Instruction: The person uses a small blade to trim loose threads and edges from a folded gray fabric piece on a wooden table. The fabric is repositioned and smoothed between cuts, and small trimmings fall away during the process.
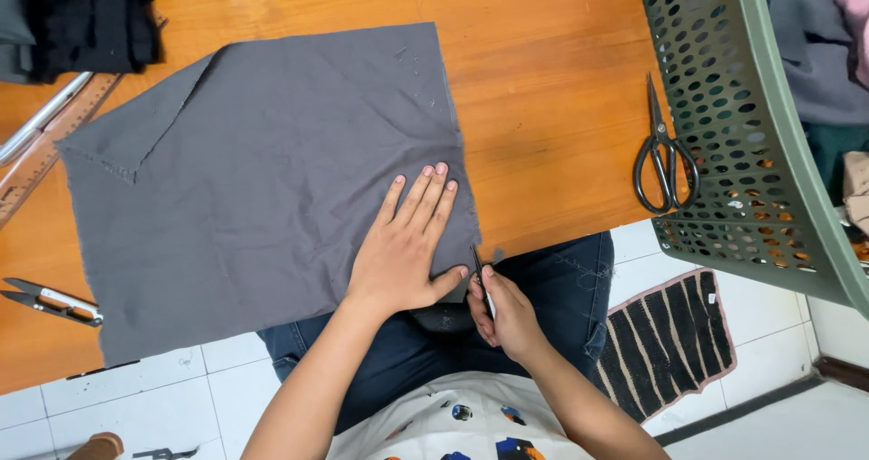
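A grey piece of cloth point(262, 170) lies spread on the orange wooden table point(543, 80), its near edge hanging over the table's front. My left hand point(405, 247) presses flat on the cloth near its near right corner, fingers together. My right hand point(507, 315) sits just below that corner, closed around a small thread snipper point(481, 279) whose blades point up at the cloth's edge.
Large black scissors point(665, 152) lie on the table at right, beside a green perforated plastic basket point(733, 125) holding clothes. A second thread snipper point(50, 301) lies at the left edge. A wooden ruler point(54, 143) and dark folded cloth point(90, 16) are at far left. A striped mat point(665, 338) covers the tiled floor.
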